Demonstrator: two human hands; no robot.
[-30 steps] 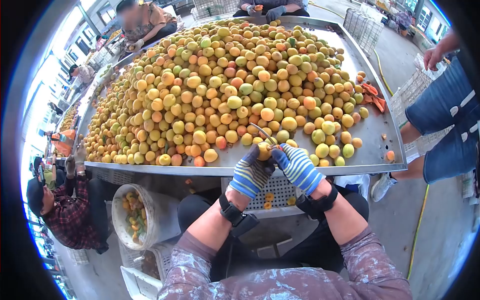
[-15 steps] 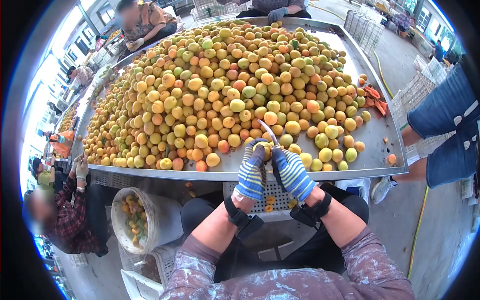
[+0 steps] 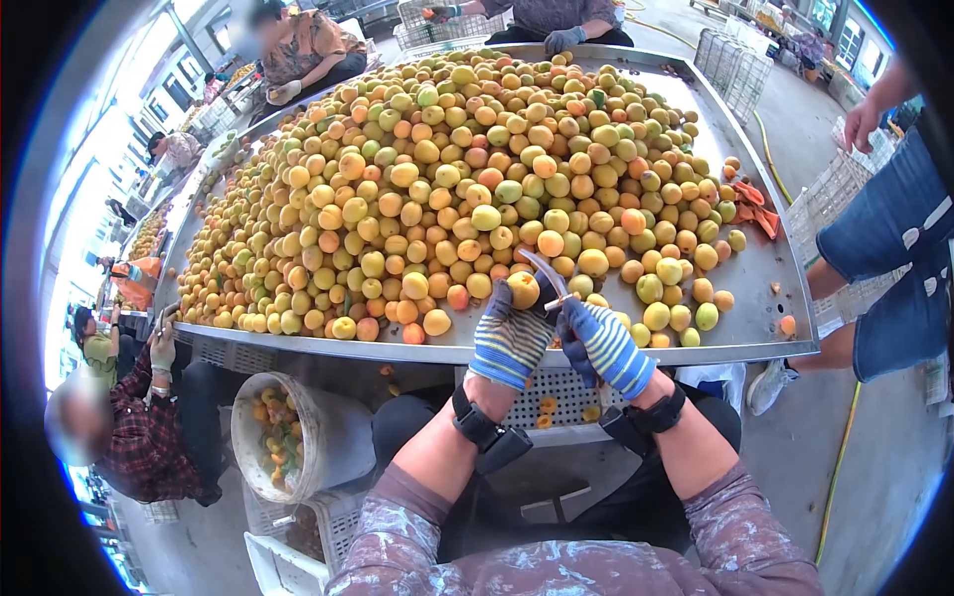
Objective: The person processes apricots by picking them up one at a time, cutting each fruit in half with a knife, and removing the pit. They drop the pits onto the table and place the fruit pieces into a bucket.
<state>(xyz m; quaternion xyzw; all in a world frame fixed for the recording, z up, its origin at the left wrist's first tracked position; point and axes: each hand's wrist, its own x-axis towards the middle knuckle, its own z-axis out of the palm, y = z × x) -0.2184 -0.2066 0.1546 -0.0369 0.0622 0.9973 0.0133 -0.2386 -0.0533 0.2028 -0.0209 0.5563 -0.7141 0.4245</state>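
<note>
My left hand, in a blue, white and yellow striped glove, grips an orange-yellow fruit over the table's front edge. In my right hand, gloved alike, is a small curved knife. Its blade points up and to the left, just right of the fruit. A big heap of yellow, orange and greenish fruit lies on the metal table beyond both hands. Below my hands, a white perforated crate holds a few cut pieces.
At lower left stands a white bucket with fruit and leaves. A person in a checked shirt sits at the left, others sit across the table. Someone in denim shorts stands at the right. An orange cloth lies on the table's right side.
The knife has come away from the fruit, and my hands are slightly farther apart. The whole view has shifted a little. A bare hand of the standing person now shows at the upper right.
</note>
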